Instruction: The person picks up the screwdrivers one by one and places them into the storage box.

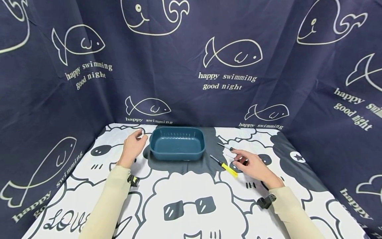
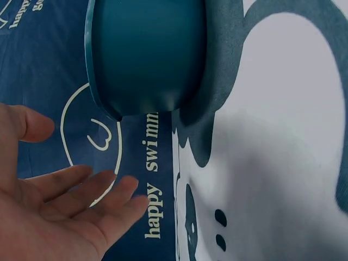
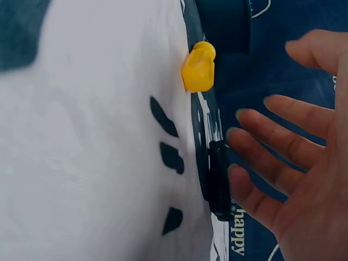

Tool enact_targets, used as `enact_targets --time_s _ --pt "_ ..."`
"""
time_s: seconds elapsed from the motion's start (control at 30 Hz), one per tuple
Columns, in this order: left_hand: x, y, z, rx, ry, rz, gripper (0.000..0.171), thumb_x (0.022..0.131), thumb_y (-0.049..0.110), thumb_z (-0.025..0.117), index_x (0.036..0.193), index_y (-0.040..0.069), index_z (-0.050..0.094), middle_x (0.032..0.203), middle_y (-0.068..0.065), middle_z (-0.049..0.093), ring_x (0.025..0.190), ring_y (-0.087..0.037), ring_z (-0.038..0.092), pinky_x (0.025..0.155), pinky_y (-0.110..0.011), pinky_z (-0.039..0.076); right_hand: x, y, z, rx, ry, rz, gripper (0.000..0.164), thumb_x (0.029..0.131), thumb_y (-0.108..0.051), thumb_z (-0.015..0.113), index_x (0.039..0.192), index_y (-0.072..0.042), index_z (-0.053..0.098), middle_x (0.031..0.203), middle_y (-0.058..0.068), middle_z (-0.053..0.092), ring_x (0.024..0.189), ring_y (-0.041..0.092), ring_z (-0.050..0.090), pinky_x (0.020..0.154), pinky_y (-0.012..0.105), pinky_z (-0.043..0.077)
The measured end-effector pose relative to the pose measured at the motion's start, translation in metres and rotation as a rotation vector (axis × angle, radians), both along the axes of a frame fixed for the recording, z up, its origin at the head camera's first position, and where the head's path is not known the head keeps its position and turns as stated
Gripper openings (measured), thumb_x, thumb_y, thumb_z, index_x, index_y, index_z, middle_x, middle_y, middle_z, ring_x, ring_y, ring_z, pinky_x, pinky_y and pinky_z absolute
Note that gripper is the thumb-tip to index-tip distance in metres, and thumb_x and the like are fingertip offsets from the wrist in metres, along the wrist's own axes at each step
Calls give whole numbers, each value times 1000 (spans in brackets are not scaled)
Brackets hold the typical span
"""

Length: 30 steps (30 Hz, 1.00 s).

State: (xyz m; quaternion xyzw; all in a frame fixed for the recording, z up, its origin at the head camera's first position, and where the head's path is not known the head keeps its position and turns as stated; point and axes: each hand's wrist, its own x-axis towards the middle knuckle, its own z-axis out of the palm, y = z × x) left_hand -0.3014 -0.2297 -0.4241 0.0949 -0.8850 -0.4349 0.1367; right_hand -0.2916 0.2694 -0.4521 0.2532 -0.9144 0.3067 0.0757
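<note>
A yellow-handled screwdriver [image 1: 229, 169] lies on the cloth, its metal shaft pointing toward the bin. Beyond it is a black-handled screwdriver [image 1: 225, 146], partly hidden by the fingers of my right hand [image 1: 253, 165]. In the right wrist view, that hand [image 3: 288, 157] is spread with a gap between thumb and fingers, beside a black handle [image 3: 219, 182] and the yellow handle [image 3: 199, 68]. A thin shaft [image 1: 230, 156] shows near the fingertips; its handle is hidden. My left hand [image 1: 133, 146] holds nothing, its fingers loosely bent, just left of the dark teal bin [image 1: 177, 156].
The bin's near wall [image 2: 147, 54] stands close in front of the left hand. A white cloth with sheep drawings [image 1: 197, 186] covers the table. Dark blue fish-print curtains [image 1: 185, 89] enclose the back and both sides.
</note>
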Motion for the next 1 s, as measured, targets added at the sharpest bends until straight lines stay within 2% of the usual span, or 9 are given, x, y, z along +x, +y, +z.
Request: enact_targets --time_s 0.17,0.47,0.8,1.0 --pt "-3 2 -3 -28 -9 -3 63 96 35 52 152 4 51 145 -21 59 131 -39 59 110 -53 44 -1 5 0 1 -57 33 49 92 -25 77 137 -10 64 95 -5 70 77 12 65 67 26 50" --pt "-3 5 -10 -46 -22 -29 56 98 36 56 142 2 61 135 -19 67 131 -36 60 108 -50 47 -2 11 -12 -42 -116 90 45 86 -21 83 127 -7 71 89 -6 71 75 12 65 68 26 52" --pt "-5 9 -18 -4 -6 -64 50 97 30 61 141 6 64 129 -15 71 125 -34 64 105 -49 49 -2 12 -17 -13 -156 101 35 83 -24 86 116 -14 77 86 -8 70 73 11 64 66 26 53" --pt "-5 12 -19 -2 2 -78 47 98 27 61 141 11 64 129 -12 72 126 -34 64 108 -51 47 -1 12 -15 10 -175 99 36 80 -23 89 114 -15 78 88 -5 71 77 12 65 69 26 54"
